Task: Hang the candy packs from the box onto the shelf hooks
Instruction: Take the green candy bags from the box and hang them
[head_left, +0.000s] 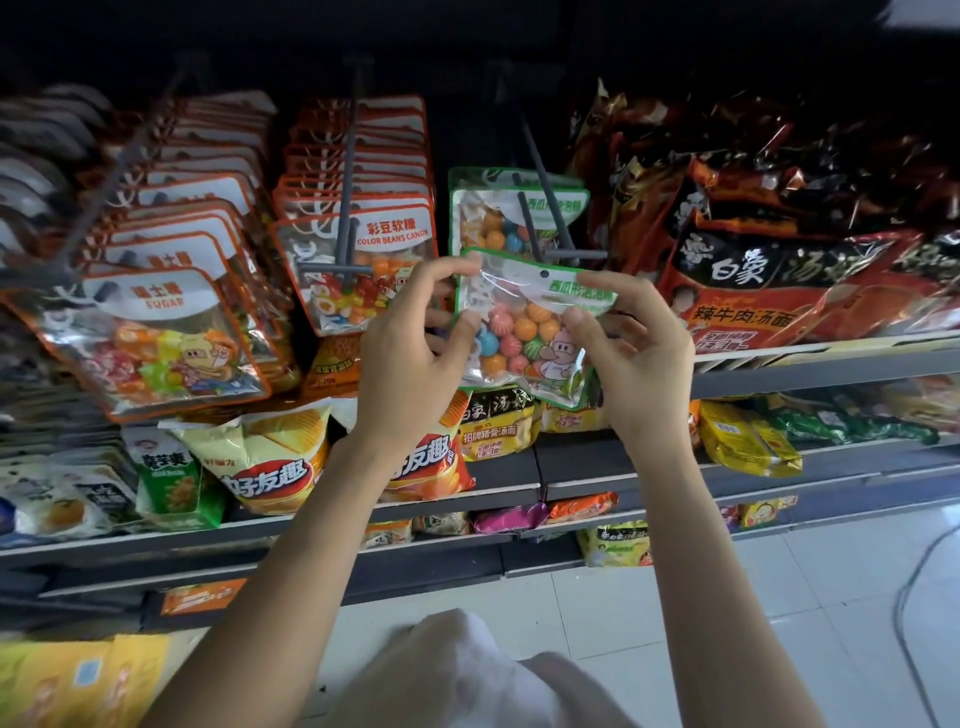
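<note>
Box not in view; top shelf dark. Left hand (410, 332) & right hand (631, 338) pinch green-edged clear candy pack (524, 325) by its sides, just below grey hook (553, 218).

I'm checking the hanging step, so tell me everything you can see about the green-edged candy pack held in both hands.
The green-edged candy pack is a flat, glossy clear-plastic pouch with a green border and a white header with green lettering and a round punched hole. Ball-shaped candies in orange, pink and blue and a cartoon figure show through. It is held upright, slightly tilted, just below the grey hook, not yet on it. The left hand pinches its left edge, the right hand its right edge.
</note>
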